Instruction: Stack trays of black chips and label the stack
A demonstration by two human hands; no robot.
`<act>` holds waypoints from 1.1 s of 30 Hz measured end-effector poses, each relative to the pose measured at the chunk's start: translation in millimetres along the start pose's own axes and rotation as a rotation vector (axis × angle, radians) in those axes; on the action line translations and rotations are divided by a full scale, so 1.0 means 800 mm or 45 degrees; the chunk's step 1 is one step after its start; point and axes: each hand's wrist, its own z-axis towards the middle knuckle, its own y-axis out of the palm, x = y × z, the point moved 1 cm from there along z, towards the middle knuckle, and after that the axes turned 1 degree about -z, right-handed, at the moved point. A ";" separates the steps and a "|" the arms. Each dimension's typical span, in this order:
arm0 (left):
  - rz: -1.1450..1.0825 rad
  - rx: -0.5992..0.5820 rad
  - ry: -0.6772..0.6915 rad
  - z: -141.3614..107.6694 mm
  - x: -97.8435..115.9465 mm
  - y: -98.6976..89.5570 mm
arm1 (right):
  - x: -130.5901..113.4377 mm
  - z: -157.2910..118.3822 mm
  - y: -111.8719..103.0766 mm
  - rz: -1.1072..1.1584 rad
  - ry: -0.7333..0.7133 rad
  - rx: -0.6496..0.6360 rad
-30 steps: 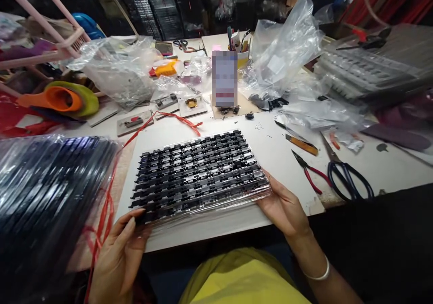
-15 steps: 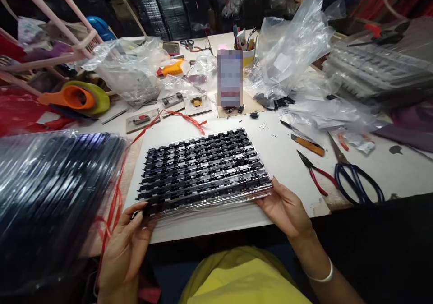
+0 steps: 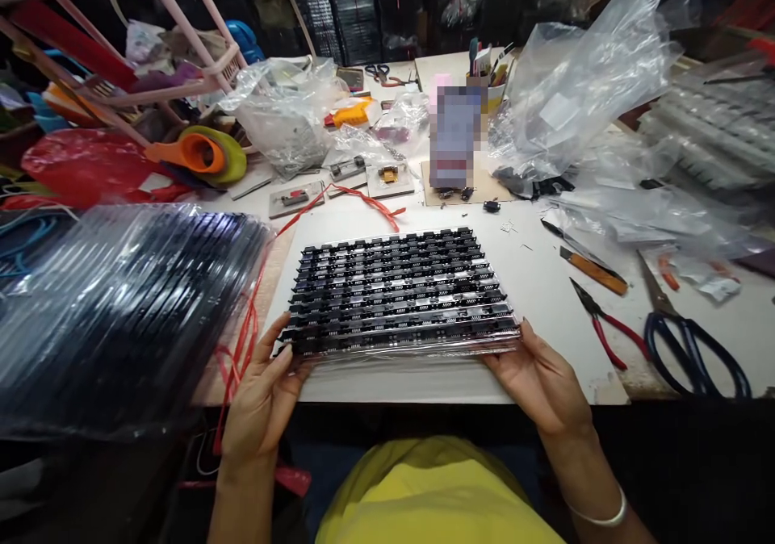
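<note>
Between my hands is a clear plastic tray [image 3: 412,350] filled with rows of small black plastic parts with pale pins. My left hand [image 3: 263,391] grips its near left corner, thumb on top and fingers below. At the near right corner, my right hand [image 3: 542,374] holds the edge the same way. The tray's near edge looks slightly raised over a white board [image 3: 387,387]; whether its far edge rests on the board I cannot tell. Left of my left hand lies a stack of similar filled trays [image 3: 151,286], with red plastic ribbon [image 3: 248,342] beside it.
To the right lie red-handled pliers [image 3: 605,326], dark-handled scissors [image 3: 684,334] and an orange-handled cutter [image 3: 593,271]. Behind the tray stand a blurred-out phone [image 3: 454,140] and crumpled clear bags [image 3: 575,84]. An orange tape dispenser [image 3: 199,152] sits back left, near a pink rack [image 3: 182,35].
The view has swung left, so the scene sits further right. Both hands keep hold of the tray; its left near corner looks more level with the right.
</note>
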 end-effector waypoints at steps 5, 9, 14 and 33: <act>-0.075 -0.061 0.025 -0.005 0.005 0.011 | -0.004 -0.004 -0.001 -0.122 -0.021 -0.041; -0.210 0.020 -0.025 -0.004 0.004 0.009 | -0.009 -0.007 0.000 -0.241 0.034 -0.152; -0.375 0.109 -0.141 -0.002 0.004 0.008 | -0.006 -0.003 0.000 -0.307 -0.030 -0.161; -0.274 -0.091 -0.188 -0.002 -0.004 -0.007 | -0.001 0.001 -0.002 -0.325 -0.103 -0.026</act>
